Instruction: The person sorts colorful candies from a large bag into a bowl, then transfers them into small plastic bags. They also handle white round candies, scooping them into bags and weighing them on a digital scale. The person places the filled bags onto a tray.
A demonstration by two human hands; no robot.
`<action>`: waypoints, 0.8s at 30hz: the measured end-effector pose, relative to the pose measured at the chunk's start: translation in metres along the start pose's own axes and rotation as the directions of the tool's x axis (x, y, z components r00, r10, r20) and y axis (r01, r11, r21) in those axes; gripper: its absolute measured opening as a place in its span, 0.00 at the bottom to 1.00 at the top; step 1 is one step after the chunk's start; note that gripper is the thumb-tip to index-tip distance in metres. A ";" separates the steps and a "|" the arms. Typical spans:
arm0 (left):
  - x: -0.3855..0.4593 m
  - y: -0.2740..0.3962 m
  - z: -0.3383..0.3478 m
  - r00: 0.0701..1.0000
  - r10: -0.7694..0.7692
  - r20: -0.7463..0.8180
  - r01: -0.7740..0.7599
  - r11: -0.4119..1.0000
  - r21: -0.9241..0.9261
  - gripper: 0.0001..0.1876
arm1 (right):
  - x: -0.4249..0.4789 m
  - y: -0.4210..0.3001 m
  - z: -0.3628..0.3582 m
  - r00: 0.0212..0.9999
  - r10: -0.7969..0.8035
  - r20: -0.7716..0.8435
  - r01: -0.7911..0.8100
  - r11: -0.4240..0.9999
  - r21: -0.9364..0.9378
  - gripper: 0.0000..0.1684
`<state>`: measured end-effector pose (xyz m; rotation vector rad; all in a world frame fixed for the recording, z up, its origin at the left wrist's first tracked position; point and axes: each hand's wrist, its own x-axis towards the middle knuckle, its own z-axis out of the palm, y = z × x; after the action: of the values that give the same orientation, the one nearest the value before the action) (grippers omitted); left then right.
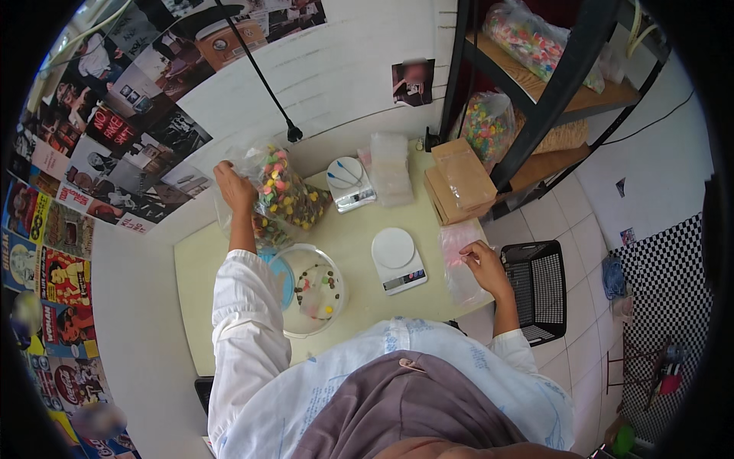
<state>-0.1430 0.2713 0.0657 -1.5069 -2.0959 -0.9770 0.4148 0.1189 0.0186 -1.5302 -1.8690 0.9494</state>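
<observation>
My left hand [236, 186] grips the upper edge of a large clear plastic bag [295, 198] filled with colourful candies, some red, green, yellow and dark. It leans near the wall on the pale yellow table [198, 287]. Below it stands a round clear plastic tub [343, 287] with a few candies scattered over its bottom. My right hand [490, 269] is over a stack of clear and pink plastic bags [461, 287] at the table's right edge. Its fingers are curled towards the thumb; whether they pinch a bag is unclear. Between my hands sits a white digital kitchen scale [399, 261].
A blue lid [285, 281] lies partly behind the tub. At the back are a smaller scale [351, 183] with blue-ended tools, clear bags [391, 169] and cardboard boxes [464, 183]. A black basket [533, 292] stands right of the table, below a shelf rack [527, 137] holding bagged goods.
</observation>
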 end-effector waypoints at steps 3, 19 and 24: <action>-0.001 -0.031 0.021 0.989 0.015 0.150 -0.024 0.998 0.056 0.16 | 0.000 0.008 0.006 1.000 0.007 0.014 -0.008 1.000 0.026 0.07; -0.016 -0.051 -0.030 0.848 -0.255 0.464 0.479 0.744 -0.467 0.38 | -0.006 0.008 0.027 0.997 0.014 0.082 -0.012 1.000 -0.022 0.08; 0.001 -0.063 -0.079 0.816 -0.320 0.481 0.571 0.573 -0.588 0.18 | 0.016 -0.013 0.033 0.983 -0.101 0.151 0.104 0.995 -0.008 0.08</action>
<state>-0.2092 0.2035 0.1004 -1.5319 -2.5800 -2.0777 0.3784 0.1273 0.0082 -1.3899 -2.0434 1.0296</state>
